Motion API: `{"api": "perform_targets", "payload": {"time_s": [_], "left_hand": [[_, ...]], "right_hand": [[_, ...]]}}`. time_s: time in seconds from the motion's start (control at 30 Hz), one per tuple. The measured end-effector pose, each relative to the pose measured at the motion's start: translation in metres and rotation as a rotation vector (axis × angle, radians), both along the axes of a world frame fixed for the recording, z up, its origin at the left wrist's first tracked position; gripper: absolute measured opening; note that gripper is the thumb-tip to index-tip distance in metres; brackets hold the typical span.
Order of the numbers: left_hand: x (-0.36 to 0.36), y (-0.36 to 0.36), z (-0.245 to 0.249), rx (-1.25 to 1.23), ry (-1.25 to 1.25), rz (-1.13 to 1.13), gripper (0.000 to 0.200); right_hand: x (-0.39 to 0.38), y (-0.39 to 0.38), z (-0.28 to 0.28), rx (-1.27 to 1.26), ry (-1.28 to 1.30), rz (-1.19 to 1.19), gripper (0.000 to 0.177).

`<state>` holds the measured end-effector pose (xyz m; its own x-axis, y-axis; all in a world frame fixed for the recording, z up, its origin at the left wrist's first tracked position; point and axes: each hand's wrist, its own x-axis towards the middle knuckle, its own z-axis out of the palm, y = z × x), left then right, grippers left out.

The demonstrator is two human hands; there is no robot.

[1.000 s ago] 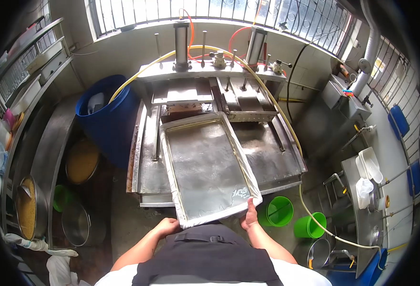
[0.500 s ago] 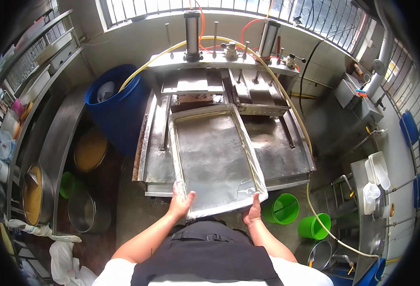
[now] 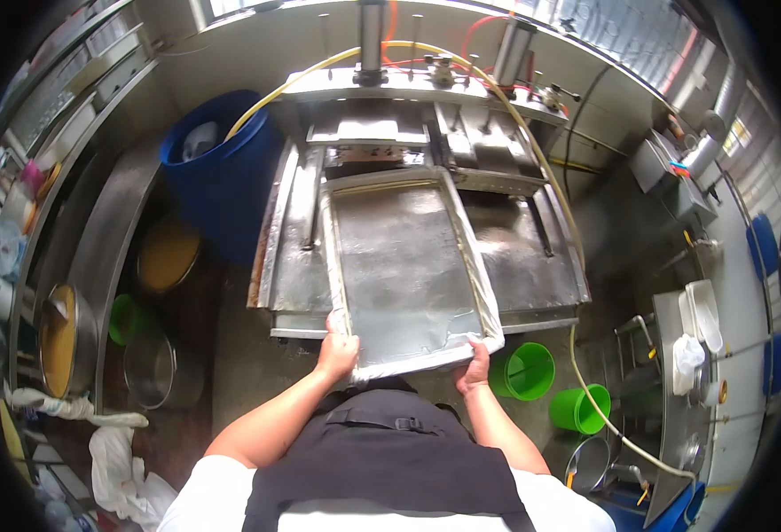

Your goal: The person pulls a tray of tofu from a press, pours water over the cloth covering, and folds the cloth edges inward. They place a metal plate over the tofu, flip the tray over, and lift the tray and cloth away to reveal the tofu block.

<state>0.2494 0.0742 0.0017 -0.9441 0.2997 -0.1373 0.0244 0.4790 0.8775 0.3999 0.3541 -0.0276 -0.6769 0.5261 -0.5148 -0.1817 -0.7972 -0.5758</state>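
Tray (image 3: 404, 266): flat metal, lying lengthwise on the steel table (image 3: 532, 266). Near end juts past the table's front edge.
Cloth (image 3: 488, 306): white, lines the tray, folded out over its rim. Bunched at the corner nearest the table's front-right.
L hand (image 3: 337, 355): at the table's front edge, fingers curled round the tray's near-left corner, thumb on top of the rim.
R hand (image 3: 473, 365): just off the table's front edge, clasped on the tray's near-right corner w/ cloth under the fingers.
Barrel (image 3: 217, 177): blue, on the floor touching the table's back-left side.
Hose (image 3: 532, 160): yellow, crosses the table's back, runs down its right side.
Buckets: two green, one (image 3: 526, 370) just off the table's front-right corner, the other (image 3: 578, 408) further out.
Pots: one w/ yellow contents (image 3: 167, 255) left of the table, an empty steel one (image 3: 149, 368) off its front-left.
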Motion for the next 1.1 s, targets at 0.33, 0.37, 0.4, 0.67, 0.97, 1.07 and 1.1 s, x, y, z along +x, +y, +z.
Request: {"api": "perform_targets", "payload": {"time_s": [0.33,0.37,0.4,0.67,0.97,1.07,1.1], "left_hand": [[0.000,-0.003,0.004,0.058,-0.066,-0.014,0.085],[0.003,-0.001,-0.001,0.091,0.000,0.005,0.095],[0.008,-0.002,0.004,0.100,-0.001,0.017,0.095],[0.026,-0.003,0.008,0.108,0.053,-0.074,0.113],[0.019,-0.003,0.023,-0.061,-0.090,-0.086,0.104],[0.017,-0.006,0.019,-0.070,-0.111,-0.119,0.105],[0.017,-0.007,0.016,-0.057,-0.074,-0.122,0.105]], "right_hand": [[-0.001,-0.004,0.016,0.010,0.014,0.056,0.040],[-0.001,-0.006,0.018,0.030,0.001,0.048,0.043],[-0.002,-0.005,0.017,0.039,-0.001,0.060,0.043],[0.007,-0.010,0.021,0.156,0.021,0.186,0.097],[-0.006,-0.020,0.035,0.105,0.045,0.071,0.100],[-0.011,-0.021,0.036,0.087,0.050,0.049,0.092],[-0.012,-0.021,0.035,0.087,0.047,0.038,0.092]]}}
